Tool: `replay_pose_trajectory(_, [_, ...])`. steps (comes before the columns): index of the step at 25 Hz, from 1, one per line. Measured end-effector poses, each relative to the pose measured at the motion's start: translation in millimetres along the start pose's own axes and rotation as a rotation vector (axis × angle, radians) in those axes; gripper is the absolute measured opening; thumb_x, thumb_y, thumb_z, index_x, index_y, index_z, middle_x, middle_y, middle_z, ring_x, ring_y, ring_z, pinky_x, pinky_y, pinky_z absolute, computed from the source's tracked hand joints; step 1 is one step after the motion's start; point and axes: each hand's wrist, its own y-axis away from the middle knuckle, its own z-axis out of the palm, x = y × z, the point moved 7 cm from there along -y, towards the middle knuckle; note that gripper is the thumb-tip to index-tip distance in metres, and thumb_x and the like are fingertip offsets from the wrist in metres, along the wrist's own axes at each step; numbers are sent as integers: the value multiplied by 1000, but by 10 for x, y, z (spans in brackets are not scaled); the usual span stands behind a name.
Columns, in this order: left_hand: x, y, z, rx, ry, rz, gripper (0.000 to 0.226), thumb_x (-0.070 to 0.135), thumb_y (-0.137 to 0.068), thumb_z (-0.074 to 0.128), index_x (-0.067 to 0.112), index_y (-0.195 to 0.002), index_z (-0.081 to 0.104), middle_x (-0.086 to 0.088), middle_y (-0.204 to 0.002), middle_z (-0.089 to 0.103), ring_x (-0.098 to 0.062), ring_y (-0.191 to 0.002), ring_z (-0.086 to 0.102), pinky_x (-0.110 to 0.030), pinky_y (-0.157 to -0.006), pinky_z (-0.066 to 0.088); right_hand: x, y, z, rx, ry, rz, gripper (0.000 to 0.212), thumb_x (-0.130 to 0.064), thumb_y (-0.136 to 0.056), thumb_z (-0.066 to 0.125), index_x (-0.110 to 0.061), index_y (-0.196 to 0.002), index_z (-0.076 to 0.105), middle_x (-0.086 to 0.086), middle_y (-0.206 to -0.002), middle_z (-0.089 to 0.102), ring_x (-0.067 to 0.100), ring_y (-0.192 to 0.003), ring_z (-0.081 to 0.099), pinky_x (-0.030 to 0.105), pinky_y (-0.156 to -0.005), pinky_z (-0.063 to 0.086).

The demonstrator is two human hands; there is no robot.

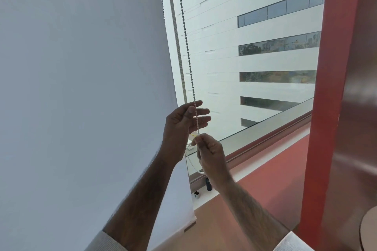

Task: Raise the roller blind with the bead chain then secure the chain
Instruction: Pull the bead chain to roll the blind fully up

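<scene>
A white roller blind (pixel 81 87) covers the left of the window, its bottom bar (pixel 189 226) hanging low near the sill. The bead chain (pixel 184 26) runs down from the top in two strands beside the blind's right edge. My left hand (pixel 183 122) is raised with fingers spread and relaxed, thumb and forefinger around the nearer strand. Just below, my right hand (pixel 210 159) pinches the same strand with curled fingers. The chain's lower loop (pixel 201 172) shows beside my right hand. A small white fitting (pixel 190 145) sits behind the hands.
A red pillar (pixel 330 108) stands to the right of the window glass (pixel 265 67). The sill (pixel 275 144) runs below the glass, with a dark bottle (pixel 208 184) and a small object (pixel 196 194) on the white ledge. A round brown table edge (pixel 369 228) is at the lower right.
</scene>
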Motion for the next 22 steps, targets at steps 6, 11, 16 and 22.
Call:
replay_pose_trajectory(6, [-207,83,13,52,16,18,30,19,-111,42,14,-113,72,1,-59,39,-14,-49,26,-23,-44,29,334,293,44,-12,146,4,26,-7,-103,53,-7,-79,62,-19,-48,47,0,-46,39,14,-52,30])
replay_pose_trajectory(11, [-284,111,-11,139,-57,54,31,21,-111,42,14,-102,71,7,-55,28,-8,-44,20,-19,-43,22,344,299,74,-42,130,31,47,-10,-103,54,-36,-65,57,-16,-50,47,1,-48,40,15,-52,32])
replay_pose_trajectory(16, [-284,47,-184,181,-162,78,32,19,-111,42,16,-98,72,-2,-56,24,-13,-46,18,-21,-45,21,367,210,-85,-40,-74,196,55,-48,-97,46,0,-89,73,8,-63,60,13,-53,55,22,-53,46])
replay_pose_trajectory(22, [-527,237,-177,204,-219,45,31,17,-111,42,14,-104,71,-10,-56,31,-16,-44,25,-23,-44,27,-320,-392,-211,21,-49,114,47,-39,-107,42,-6,-88,69,4,-83,80,25,-81,75,37,-81,60])
